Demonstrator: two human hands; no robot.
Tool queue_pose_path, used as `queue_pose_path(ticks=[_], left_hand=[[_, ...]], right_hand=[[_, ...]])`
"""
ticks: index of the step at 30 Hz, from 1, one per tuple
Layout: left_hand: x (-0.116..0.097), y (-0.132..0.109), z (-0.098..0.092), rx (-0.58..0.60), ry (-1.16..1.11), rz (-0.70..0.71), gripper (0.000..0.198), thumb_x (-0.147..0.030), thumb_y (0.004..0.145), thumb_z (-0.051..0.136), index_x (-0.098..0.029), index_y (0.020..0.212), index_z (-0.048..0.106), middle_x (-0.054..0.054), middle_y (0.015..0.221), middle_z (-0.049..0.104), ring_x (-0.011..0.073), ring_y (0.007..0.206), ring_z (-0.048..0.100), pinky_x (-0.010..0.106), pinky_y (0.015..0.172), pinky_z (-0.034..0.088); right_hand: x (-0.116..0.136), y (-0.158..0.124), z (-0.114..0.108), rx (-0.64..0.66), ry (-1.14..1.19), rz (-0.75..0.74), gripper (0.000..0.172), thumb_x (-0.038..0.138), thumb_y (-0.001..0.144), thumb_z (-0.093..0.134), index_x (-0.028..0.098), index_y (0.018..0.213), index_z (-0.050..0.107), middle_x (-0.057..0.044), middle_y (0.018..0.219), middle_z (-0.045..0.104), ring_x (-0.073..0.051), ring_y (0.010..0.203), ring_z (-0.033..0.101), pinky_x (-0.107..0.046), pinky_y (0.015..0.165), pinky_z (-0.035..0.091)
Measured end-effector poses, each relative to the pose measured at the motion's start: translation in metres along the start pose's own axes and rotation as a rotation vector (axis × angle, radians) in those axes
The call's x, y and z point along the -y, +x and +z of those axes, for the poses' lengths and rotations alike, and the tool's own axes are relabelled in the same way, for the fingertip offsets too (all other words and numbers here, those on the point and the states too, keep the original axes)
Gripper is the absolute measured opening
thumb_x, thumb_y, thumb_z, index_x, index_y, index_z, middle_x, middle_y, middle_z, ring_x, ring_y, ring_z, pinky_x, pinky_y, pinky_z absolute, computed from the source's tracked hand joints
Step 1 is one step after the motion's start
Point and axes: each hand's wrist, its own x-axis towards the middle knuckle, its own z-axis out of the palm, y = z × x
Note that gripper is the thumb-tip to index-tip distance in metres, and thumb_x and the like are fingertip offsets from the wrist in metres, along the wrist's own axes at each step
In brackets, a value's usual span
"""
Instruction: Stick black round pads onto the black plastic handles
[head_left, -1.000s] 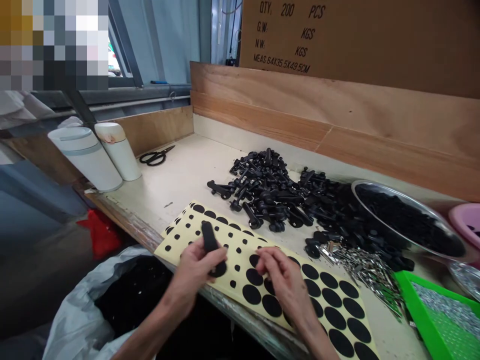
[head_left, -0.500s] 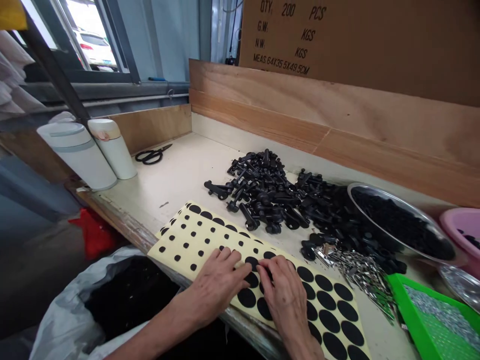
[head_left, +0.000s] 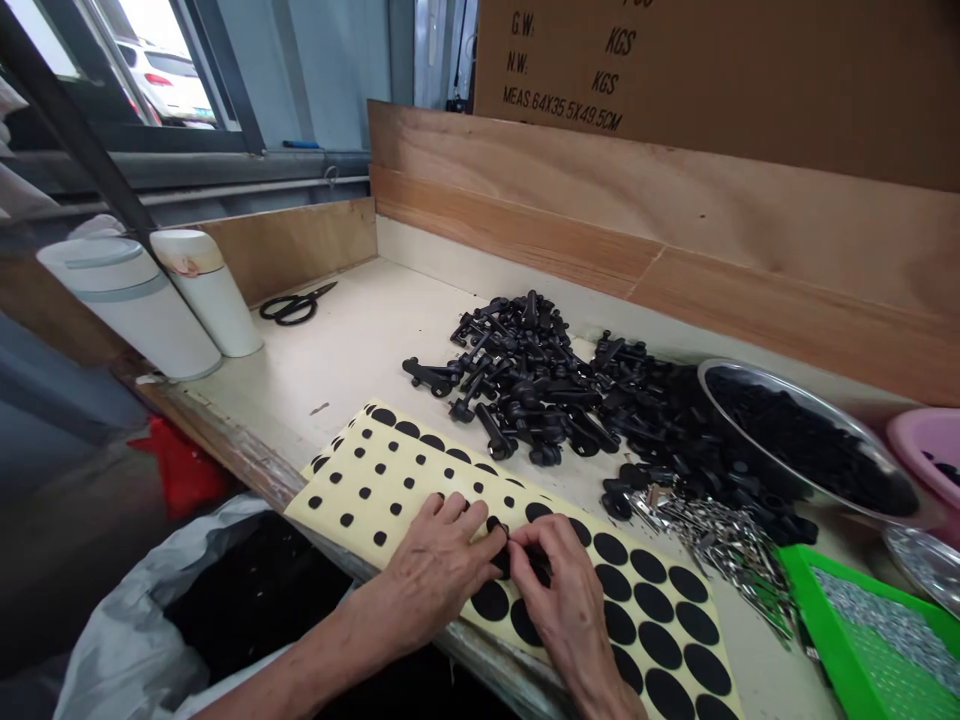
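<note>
Along the worn wooden bench edge [head_left: 225, 450], a cream backing sheet [head_left: 405, 455] dotted with round black rubber pads runs diagonally beneath both hands. The left hand [head_left: 439, 570] and right hand [head_left: 562, 610] curl inward, their fingertips [head_left: 521, 535] closing together at one round black pad [head_left: 501, 560]; whether they grip it is hidden.

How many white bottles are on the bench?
2: a wide white plastic flask and a narrower white flask, side by side at the left end of the pale workbench.
</note>
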Motion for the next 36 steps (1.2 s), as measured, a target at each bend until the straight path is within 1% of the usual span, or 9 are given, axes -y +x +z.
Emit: queue_pose_path(ticks=[7,10,15,18,22,26,29,33,36], left_hand=[[0.011,-0.002,-0.014,-0.088,-0.580,-0.272,0.021,-0.026,0.081,0.066,-0.020,0.100,0.061,0.004,0.090,0.065,0.0217,0.088,0.054,0.033,0.078,0.041],[0.012,0.003,-0.017,-0.146,-0.866,-0.350,0.006,-0.025,0.082,0.062,-0.020,0.080,0.064,0.003,0.085,0.066,0.0191,0.084,0.057,0.030,0.076,0.042],[0.012,0.011,-0.019,-0.178,-1.261,-0.636,0.014,-0.028,0.078,0.063,-0.017,0.070,0.064,0.002,0.073,0.064,0.0153,0.068,0.054,0.026,0.064,0.040],[0.012,0.013,-0.022,-0.183,-1.393,-0.739,0.016,-0.031,0.074,0.067,-0.016,0.069,0.064,0.001,0.069,0.062,0.0134,0.063,0.051,0.025,0.062,0.039],[0.009,0.017,-0.026,-0.189,-1.440,-0.773,0.017,-0.032,0.070,0.071,-0.016,0.066,0.065,0.000,0.065,0.060,0.0126,0.062,0.050,0.024,0.060,0.037],[0.010,0.019,-0.026,-0.191,-1.411,-0.716,0.020,-0.035,0.072,0.070,-0.016,0.066,0.067,0.001,0.065,0.060,0.0141,0.064,0.050,0.025,0.062,0.038],[0.023,0.023,-0.025,-0.258,-1.249,-0.633,0.027,-0.042,0.080,0.062,-0.017,0.075,0.072,0.005,0.076,0.063,0.0187,0.072,0.054,0.028,0.067,0.042],[0.057,0.048,-0.022,-0.475,-0.794,-0.610,0.034,-0.038,0.085,0.056,-0.024,0.114,0.065,0.008,0.101,0.060,0.0246,0.089,0.053,0.036,0.076,0.044],[0.082,0.077,-0.017,-0.462,-0.658,-0.550,0.034,-0.028,0.076,0.065,-0.024,0.110,0.066,0.006,0.101,0.060,0.0276,0.099,0.050,0.043,0.089,0.040]], right_hand=[[0.005,0.012,-0.026,0.122,0.357,0.136,0.018,0.031,0.082,0.057,0.022,0.067,0.057,-0.001,0.082,0.055,-0.019,0.080,0.055,-0.030,0.074,0.044],[0.008,0.015,-0.029,0.174,0.423,0.177,0.019,0.035,0.080,0.059,0.021,0.068,0.060,-0.001,0.080,0.056,-0.018,0.075,0.055,-0.030,0.071,0.045],[0.010,0.012,-0.014,-0.024,0.630,0.398,0.043,0.047,0.079,0.065,0.021,0.113,0.061,-0.004,0.093,0.062,-0.019,0.082,0.060,-0.032,0.075,0.050],[0.013,0.013,-0.009,-0.021,0.697,0.467,0.043,0.049,0.075,0.069,0.019,0.105,0.065,-0.004,0.084,0.064,-0.020,0.077,0.060,-0.031,0.071,0.050],[0.017,0.018,-0.006,0.035,0.669,0.412,0.032,0.051,0.075,0.068,0.018,0.076,0.065,0.001,0.064,0.055,-0.014,0.060,0.048,-0.025,0.055,0.042],[0.019,0.020,-0.001,-0.004,0.640,0.400,0.033,0.052,0.077,0.064,0.019,0.071,0.061,0.002,0.061,0.048,-0.014,0.057,0.042,-0.025,0.053,0.038],[0.023,0.018,0.003,-0.172,0.550,0.319,0.028,0.046,0.081,0.061,0.021,0.069,0.056,0.001,0.063,0.049,-0.015,0.059,0.045,-0.027,0.057,0.039],[0.029,0.015,0.005,-0.467,0.401,0.140,0.021,0.037,0.086,0.056,0.023,0.070,0.052,-0.001,0.072,0.052,-0.018,0.069,0.049,-0.030,0.066,0.040],[0.028,0.015,0.005,-0.519,0.383,0.136,0.019,0.036,0.087,0.055,0.023,0.074,0.052,-0.002,0.075,0.052,-0.019,0.073,0.051,-0.031,0.070,0.040]])
